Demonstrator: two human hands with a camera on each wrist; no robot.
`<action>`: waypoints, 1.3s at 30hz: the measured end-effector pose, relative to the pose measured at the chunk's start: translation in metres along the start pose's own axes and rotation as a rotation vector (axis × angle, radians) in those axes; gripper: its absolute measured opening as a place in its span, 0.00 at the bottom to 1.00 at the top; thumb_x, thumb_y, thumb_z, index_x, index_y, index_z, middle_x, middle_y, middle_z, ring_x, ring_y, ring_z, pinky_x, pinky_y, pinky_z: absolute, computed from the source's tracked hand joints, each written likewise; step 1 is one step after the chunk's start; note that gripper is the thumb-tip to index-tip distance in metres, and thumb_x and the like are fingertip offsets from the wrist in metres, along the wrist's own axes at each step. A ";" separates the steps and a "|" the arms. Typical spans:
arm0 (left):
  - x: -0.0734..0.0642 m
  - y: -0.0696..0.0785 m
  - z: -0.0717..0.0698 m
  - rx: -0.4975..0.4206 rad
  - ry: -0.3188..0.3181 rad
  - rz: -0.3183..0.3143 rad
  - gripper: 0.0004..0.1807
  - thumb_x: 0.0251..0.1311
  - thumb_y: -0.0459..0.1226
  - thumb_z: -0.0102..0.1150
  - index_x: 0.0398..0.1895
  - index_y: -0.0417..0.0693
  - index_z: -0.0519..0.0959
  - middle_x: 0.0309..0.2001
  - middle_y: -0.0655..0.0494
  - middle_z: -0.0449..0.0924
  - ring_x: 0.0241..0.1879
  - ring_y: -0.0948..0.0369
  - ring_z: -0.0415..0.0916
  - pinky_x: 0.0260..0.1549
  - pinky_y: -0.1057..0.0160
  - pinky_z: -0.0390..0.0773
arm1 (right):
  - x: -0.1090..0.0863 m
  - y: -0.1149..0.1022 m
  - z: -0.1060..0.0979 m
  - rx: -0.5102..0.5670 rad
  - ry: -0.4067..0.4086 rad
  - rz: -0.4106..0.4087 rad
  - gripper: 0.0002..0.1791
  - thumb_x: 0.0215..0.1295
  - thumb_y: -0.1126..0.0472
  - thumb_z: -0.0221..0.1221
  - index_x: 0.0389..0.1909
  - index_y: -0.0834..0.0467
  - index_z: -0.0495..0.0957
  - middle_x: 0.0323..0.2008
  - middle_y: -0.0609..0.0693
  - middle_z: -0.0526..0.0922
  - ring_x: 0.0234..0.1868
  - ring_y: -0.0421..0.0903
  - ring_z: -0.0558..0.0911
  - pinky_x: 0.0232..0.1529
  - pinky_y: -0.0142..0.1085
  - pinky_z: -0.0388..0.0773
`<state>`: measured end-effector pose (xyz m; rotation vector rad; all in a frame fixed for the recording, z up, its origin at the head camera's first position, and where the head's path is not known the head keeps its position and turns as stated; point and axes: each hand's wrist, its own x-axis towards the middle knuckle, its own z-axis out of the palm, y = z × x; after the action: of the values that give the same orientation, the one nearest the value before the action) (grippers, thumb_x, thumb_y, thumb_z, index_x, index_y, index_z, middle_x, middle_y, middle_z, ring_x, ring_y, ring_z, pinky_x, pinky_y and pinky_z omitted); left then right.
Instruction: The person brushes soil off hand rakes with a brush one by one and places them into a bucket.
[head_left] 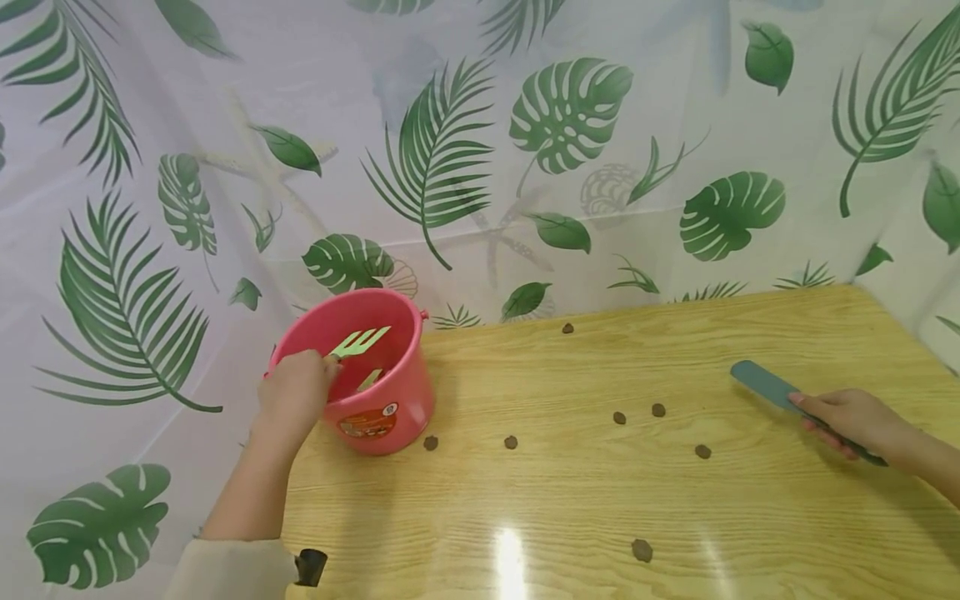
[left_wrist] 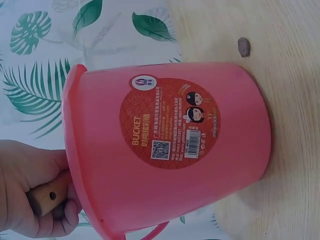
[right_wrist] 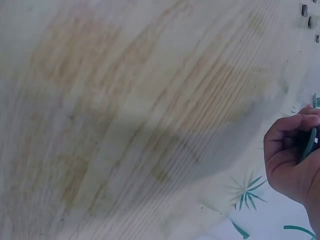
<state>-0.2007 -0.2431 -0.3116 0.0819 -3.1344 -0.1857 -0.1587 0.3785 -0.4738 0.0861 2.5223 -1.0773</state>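
Observation:
At the left stands a pink bucket [head_left: 384, 421] with a red label. My left hand [head_left: 294, 392] is at its rim and grips the wooden handle [left_wrist: 50, 196] of a light-green fork [head_left: 360, 343]. The fork's flat prongs reach over the bucket's opening. Inside the bucket lies a pale yellow-green piece [head_left: 370, 380], partly hidden by the near wall. At the far right my right hand [head_left: 851, 421] holds a flat blue-grey spatula-like tool [head_left: 765, 383] by its dark handle, above the table, its blade pointing left.
Several small brown lumps lie scattered on the wood-grain table [head_left: 465, 508], one of them [head_left: 431, 442] close by the bucket's base and another [head_left: 641, 550] near the front. A leaf-print sheet [head_left: 465, 275] hangs behind the table and along its left side.

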 end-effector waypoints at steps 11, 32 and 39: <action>0.011 0.000 0.005 -0.026 -0.150 -0.010 0.08 0.60 0.34 0.55 0.25 0.39 0.76 0.23 0.49 0.72 0.26 0.53 0.71 0.25 0.60 0.70 | 0.006 0.001 -0.003 -0.075 0.017 -0.024 0.29 0.72 0.40 0.42 0.19 0.58 0.69 0.12 0.45 0.68 0.13 0.41 0.68 0.19 0.36 0.70; 0.020 -0.005 0.009 -0.001 -0.305 0.144 0.14 0.60 0.36 0.58 0.18 0.42 0.71 0.17 0.54 0.66 0.22 0.59 0.69 0.24 0.65 0.69 | 0.016 0.017 0.007 -0.399 0.105 -0.211 0.17 0.64 0.53 0.58 0.19 0.56 0.66 0.13 0.43 0.63 0.14 0.37 0.63 0.18 0.30 0.61; 0.018 -0.012 0.013 -0.064 -0.237 0.092 0.14 0.64 0.39 0.55 0.21 0.42 0.72 0.17 0.53 0.68 0.20 0.59 0.68 0.23 0.66 0.69 | 0.014 0.012 0.004 -0.422 0.068 -0.176 0.21 0.63 0.49 0.58 0.17 0.56 0.65 0.09 0.44 0.66 0.13 0.39 0.64 0.17 0.31 0.61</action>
<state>-0.2176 -0.2545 -0.3256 -0.0910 -3.3541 -0.3174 -0.1683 0.3832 -0.4898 -0.2234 2.8024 -0.5865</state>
